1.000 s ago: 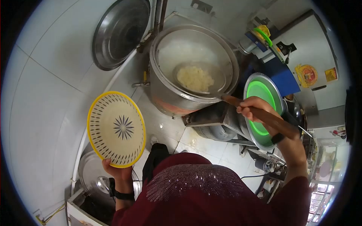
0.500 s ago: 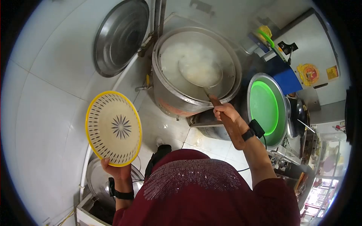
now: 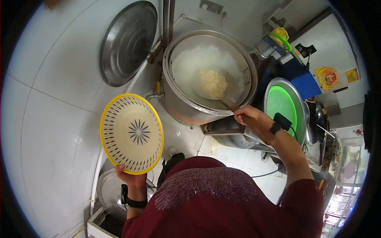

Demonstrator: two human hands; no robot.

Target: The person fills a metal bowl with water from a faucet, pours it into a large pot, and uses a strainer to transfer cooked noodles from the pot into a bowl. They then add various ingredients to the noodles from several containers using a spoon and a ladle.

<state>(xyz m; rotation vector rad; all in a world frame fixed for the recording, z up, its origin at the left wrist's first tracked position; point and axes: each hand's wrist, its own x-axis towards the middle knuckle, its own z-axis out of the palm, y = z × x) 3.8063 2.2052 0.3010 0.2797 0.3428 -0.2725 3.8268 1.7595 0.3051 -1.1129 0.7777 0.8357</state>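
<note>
My left hand (image 3: 133,179) grips the lower rim of a round plastic colander (image 3: 119,139), cream with a yellow edge and slotted sides, its open face tilted toward me. In my right hand (image 3: 249,116) is the wooden handle of a large skimmer (image 3: 227,104), fingers wrapped round it. The skimmer's bowl is in the large metal pot (image 3: 174,91), bearing a pale yellowish clump of food (image 3: 213,84) that looks like noodles. Steam and cloudy white liquid fill the pot around it. The colander is to the left of the pot, apart from it.
A metal lid (image 3: 129,43) leans on the tiled wall, beside a white pipe (image 3: 137,75). Right of the pot stands a metal basin (image 3: 302,119) with a green plastic basket (image 3: 282,107) inside. Another metal lid (image 3: 107,186) lies low at left.
The skimmer's bowl shows more clearly with the pale clump gathered on it. My right hand has shifted right and slightly up along with the handle. The colander appears slightly further right.
</note>
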